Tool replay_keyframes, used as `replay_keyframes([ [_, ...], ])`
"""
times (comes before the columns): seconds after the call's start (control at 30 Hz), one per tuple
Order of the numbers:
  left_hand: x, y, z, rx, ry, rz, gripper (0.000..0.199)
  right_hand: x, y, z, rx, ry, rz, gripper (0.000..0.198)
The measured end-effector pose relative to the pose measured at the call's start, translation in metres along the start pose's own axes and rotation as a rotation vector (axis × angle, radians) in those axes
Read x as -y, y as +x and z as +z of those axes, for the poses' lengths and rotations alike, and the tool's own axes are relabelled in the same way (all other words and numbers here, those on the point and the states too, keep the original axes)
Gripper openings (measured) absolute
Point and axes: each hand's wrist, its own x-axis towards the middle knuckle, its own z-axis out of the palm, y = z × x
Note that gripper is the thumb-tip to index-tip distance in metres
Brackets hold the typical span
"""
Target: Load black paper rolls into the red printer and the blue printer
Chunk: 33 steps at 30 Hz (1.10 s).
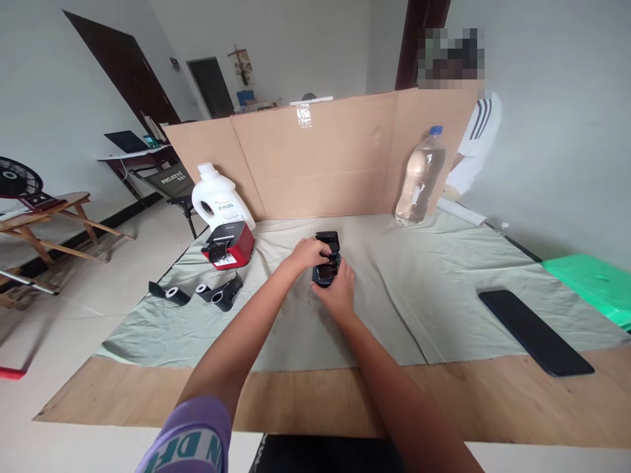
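A small black device with its lid raised, looking like a small label printer, stands on the cloth in front of me. My right hand wraps round its near right side, thumb at the front and fingers along the right. From the left, my left hand reaches over the open compartment with its fingers bent together at the inner edge. What those fingers pinch, if anything, is too small to tell. Something dark and shiny lies inside the compartment.
To the left are a red and black label printer, a white jug and black rolls. A cardboard panel stands behind, near a water bottle. On the right lie a dark flat slab and green plastic. A person is beyond.
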Motion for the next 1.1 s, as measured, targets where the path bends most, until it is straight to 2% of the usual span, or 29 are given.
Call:
replay_keyframes([
  [0.03, -0.003, 0.006, -0.002, 0.086, 0.039, 0.033, 0.022, 0.000, 0.000, 0.000, 0.003, -0.003, 0.000, 0.098],
  [0.1, -0.009, 0.017, -0.004, 0.177, 0.086, 0.058, 0.020, 0.000, 0.001, 0.000, 0.011, -0.011, 0.004, 0.098],
  [0.33, -0.023, 0.038, -0.007, 0.316, 0.141, 0.051, 0.010, -0.002, 0.001, 0.001, 0.023, -0.059, -0.014, 0.098],
  [0.43, -0.022, 0.042, -0.011, 0.328, 0.137, 0.046, 0.011, -0.002, 0.002, 0.002, 0.026, -0.069, -0.014, 0.098],
  [0.67, -0.006, 0.038, -0.018, 0.230, 0.124, 0.082, 0.027, -0.003, 0.003, 0.002, 0.003, -0.053, -0.020, 0.099],
  [0.9, -0.013, 0.032, -0.017, 0.305, 0.181, 0.058, 0.042, -0.004, 0.002, 0.004, -0.017, -0.051, -0.043, 0.097],
  [1.1, -0.024, 0.039, -0.017, 0.391, 0.231, 0.012, 0.036, -0.003, 0.004, 0.002, 0.002, -0.082, -0.041, 0.098],
])
